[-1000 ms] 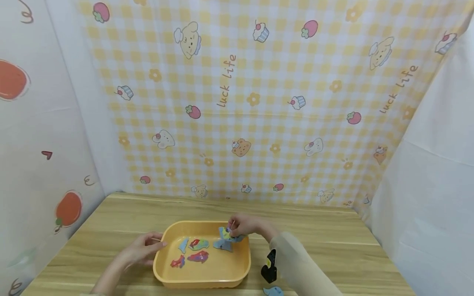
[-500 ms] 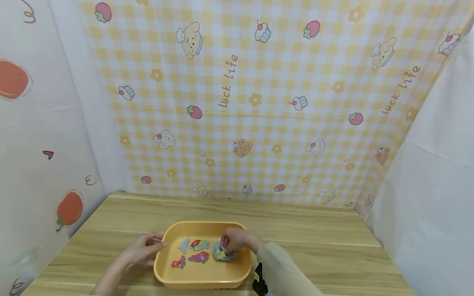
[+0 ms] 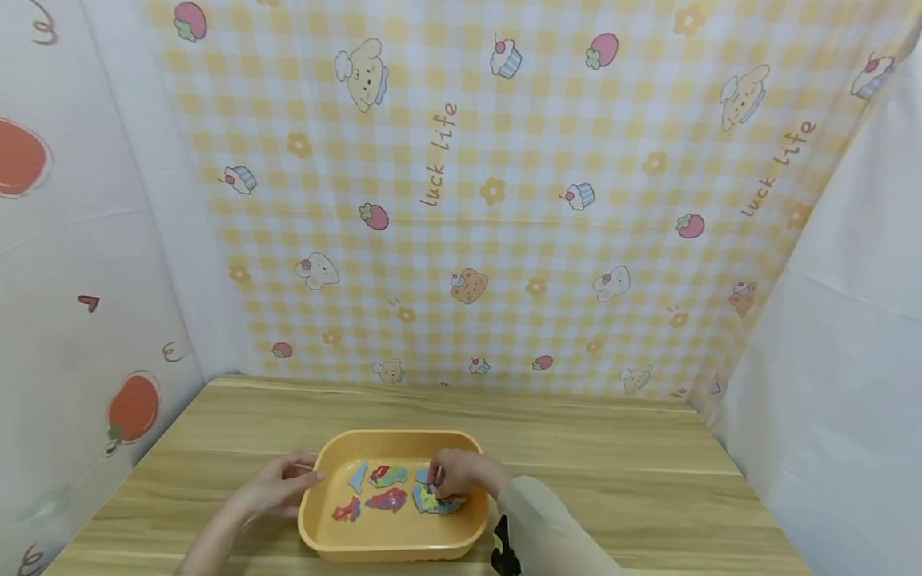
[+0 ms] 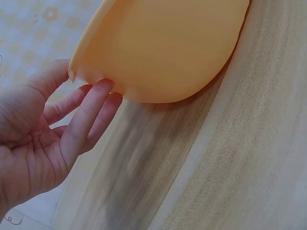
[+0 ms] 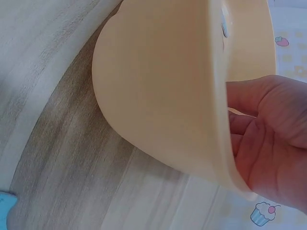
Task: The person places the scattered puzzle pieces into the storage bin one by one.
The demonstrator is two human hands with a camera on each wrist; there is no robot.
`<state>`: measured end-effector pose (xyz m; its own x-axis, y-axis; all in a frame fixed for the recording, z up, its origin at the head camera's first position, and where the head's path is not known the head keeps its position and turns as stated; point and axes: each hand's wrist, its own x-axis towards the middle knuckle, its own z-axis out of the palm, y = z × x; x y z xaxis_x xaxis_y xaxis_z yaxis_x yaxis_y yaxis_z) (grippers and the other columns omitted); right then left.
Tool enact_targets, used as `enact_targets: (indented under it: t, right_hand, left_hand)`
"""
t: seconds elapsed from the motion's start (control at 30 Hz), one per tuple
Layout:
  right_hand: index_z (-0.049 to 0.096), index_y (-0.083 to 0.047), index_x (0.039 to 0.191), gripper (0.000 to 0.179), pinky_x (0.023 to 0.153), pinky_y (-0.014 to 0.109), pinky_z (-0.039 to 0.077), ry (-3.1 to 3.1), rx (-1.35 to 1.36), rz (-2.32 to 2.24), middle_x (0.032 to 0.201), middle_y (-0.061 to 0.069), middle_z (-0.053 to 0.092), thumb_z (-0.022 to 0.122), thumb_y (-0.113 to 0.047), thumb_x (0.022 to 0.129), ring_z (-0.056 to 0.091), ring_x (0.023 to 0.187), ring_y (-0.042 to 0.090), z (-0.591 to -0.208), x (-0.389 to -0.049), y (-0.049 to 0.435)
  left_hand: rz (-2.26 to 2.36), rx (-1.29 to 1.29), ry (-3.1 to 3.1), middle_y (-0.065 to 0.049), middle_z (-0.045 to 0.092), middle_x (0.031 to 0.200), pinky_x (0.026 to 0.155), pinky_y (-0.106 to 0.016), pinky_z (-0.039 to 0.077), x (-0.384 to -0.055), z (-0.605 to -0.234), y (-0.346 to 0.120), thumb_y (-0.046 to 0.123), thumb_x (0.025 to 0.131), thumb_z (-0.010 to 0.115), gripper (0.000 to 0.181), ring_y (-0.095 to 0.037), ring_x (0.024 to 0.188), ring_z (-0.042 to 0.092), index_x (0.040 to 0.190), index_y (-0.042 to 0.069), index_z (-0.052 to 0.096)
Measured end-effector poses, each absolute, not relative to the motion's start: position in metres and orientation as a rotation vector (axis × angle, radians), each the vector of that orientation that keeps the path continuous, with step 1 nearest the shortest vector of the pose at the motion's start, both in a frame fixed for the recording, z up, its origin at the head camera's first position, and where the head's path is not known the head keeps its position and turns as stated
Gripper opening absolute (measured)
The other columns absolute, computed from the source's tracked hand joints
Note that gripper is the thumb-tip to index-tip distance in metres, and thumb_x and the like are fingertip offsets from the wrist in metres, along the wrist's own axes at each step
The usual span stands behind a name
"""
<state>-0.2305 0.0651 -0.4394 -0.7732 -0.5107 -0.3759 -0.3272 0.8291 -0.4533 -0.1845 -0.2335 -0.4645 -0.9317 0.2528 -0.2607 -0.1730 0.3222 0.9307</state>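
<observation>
My left hand [image 3: 274, 486] grips the left rim of a yellow-orange plastic tray [image 3: 392, 552]. In the left wrist view, the thumb hooks over the rim and the other fingers lie against the outer wall. Inside the tray's right half, my right hand [image 3: 458, 470] pinches a flat, irregular yellow-and-blue piece [image 3: 426, 504], like a jigsaw piece, low at the tray floor. A light blue piece [image 3: 421, 475] shows just behind it, partly covered by the fingers. In the right wrist view, the tray wall hides the right fingertips.
Left in the tray lie a small blue piece [image 3: 358, 478], a green-and-red piece [image 3: 387, 476], a red piece [image 3: 346, 510] and a red-purple piece [image 3: 386, 500]. A black object [image 3: 504, 548] is by the right sleeve. Another blue piece [image 5: 6, 206] lies on the wooden table.
My right hand has moved from the tray's back right rim down and forward, bringing the yellow-and-blue piece to the floor in front of the light blue one. The left hand has stayed put.
</observation>
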Motion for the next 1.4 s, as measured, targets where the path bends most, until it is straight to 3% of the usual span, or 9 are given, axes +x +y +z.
enact_targets:
  t: [0.4,0.7,0.93,1.1,1.4]
  right_hand:
    - [0.069,-0.008,0.095,0.014,0.063,0.013,0.048,2.530,-0.765,-0.400,0.087,0.003,0.067,0.065,-0.006,0.081,0.056,0.074,0.005,-0.425,-0.226,0.069]
    - [0.064,-0.003,0.098,0.017,0.055,0.015,0.045,2.527,-0.766,-0.641,0.079,0.005,0.061,0.061,0.000,0.081,0.052,0.066,0.009,-0.418,-0.235,0.084]
    - [0.062,0.001,0.101,0.017,0.051,0.019,0.049,2.494,-0.715,-0.900,0.079,0.007,0.061,0.061,-0.004,0.085,0.061,0.069,0.024,-0.413,-0.240,0.098]
    - [0.062,0.002,0.100,0.018,0.061,0.021,0.052,2.541,-0.791,-0.951,0.084,0.010,0.062,0.061,-0.003,0.084,0.058,0.077,0.017,-0.410,-0.243,0.112]
    - [0.057,0.008,0.104,0.023,0.060,0.020,0.050,2.559,-0.818,-1.054,0.081,0.015,0.061,0.060,0.001,0.083,0.056,0.076,0.018,-0.410,-0.240,0.140]
  left_hand:
    - [1.617,0.093,2.252,-0.017,0.056,0.104,0.072,-0.039,0.060,-0.186,-0.464,-0.234,0.028,0.090,0.057,0.059,-0.016,0.084,0.060,0.127,-0.013,0.036]
    - [1.617,0.112,2.249,-0.016,0.055,0.103,0.072,-0.039,0.060,-0.187,-0.463,-0.234,0.028,0.091,0.056,0.058,-0.016,0.084,0.059,0.127,-0.013,0.036]
    - [1.621,0.115,2.241,-0.017,0.056,0.103,0.072,-0.039,0.060,-0.187,-0.464,-0.234,0.028,0.090,0.057,0.059,-0.016,0.084,0.060,0.126,-0.014,0.036]
    - [1.632,0.108,2.237,-0.018,0.056,0.104,0.072,-0.039,0.060,-0.186,-0.464,-0.234,0.027,0.090,0.057,0.059,-0.016,0.083,0.060,0.126,-0.015,0.036]
    - [1.620,0.083,2.251,-0.017,0.056,0.104,0.072,-0.040,0.060,-0.184,-0.462,-0.234,0.027,0.089,0.059,0.060,-0.015,0.085,0.059,0.124,-0.015,0.036]
